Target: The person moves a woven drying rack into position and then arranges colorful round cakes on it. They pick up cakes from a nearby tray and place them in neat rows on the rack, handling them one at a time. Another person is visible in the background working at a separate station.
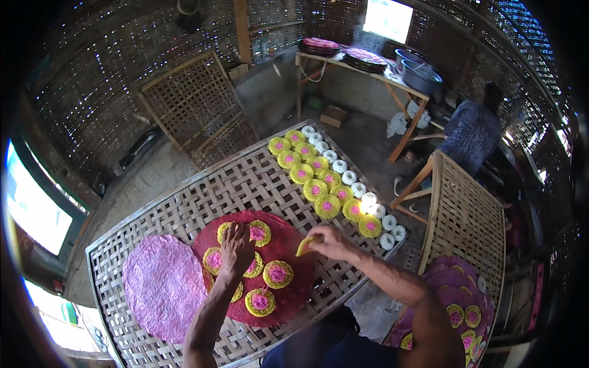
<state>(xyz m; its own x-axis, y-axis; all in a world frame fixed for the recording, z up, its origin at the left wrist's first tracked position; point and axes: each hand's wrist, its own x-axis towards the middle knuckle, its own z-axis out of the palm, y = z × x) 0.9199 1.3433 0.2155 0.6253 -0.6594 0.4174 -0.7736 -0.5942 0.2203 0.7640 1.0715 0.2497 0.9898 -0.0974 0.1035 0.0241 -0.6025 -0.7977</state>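
Note:
My right hand (332, 243) pinches a thin yellow disc (304, 246) by its edge, above the right side of a round dark-red sheet (294, 301). My left hand (237, 250) reaches over that sheet, its fingers against a yellow disc (223, 231) near the top; whether they grip it is hidden. Several yellow discs with pink stringy centres lie on the sheet, among them one at the right (278, 274) and one at the bottom (260, 302). A round pinkish-purple sheet (163, 285) lies to the left, meeting the red one. Both sheets rest on a woven bamboo rack (202, 198).
Rows of yellow-and-pink discs (315, 189) and white rings (339, 166) line the rack's far right. Another woven rack (464, 207) stands right, near purple sheets bearing discs (453, 294). A wooden table (368, 77) holds basins (421, 76). A person (474, 131) is at the right.

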